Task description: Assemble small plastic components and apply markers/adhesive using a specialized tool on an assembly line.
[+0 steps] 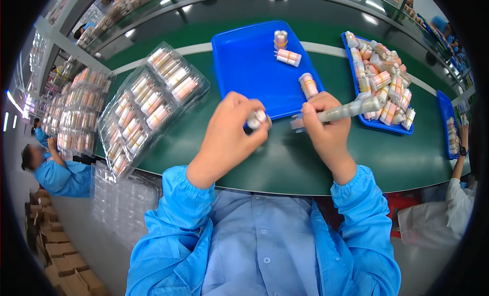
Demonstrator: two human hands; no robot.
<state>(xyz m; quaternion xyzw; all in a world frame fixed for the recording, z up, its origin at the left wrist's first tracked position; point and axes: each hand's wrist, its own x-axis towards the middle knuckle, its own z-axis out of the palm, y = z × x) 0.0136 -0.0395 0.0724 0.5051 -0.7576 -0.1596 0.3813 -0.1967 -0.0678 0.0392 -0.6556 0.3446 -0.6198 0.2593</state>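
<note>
In my left hand (226, 133) is a small bundle of white cylinders (258, 119), pinched between thumb and fingers with its round ends showing. A long greyish-white rod (351, 109) with a flat pinkish tip is gripped in my right hand (328, 130); its exact kind is unclear. The tip points at the bundle but stays apart from it. Just beyond both hands is a blue tray (244, 72). A pink-and-white bundle (308, 85) with a yellow band stands beside my right fingers, and two more bundles (288, 57) sit farther back in the tray.
At right, a second blue tray (351, 57) is heaped with banded bundles. A clear plastic blister tray (201, 90) filled with bundles lies at left, near stacked filled trays (81, 110). Co-workers sit at left (61, 174) and right (438, 214) along the green table (285, 168).
</note>
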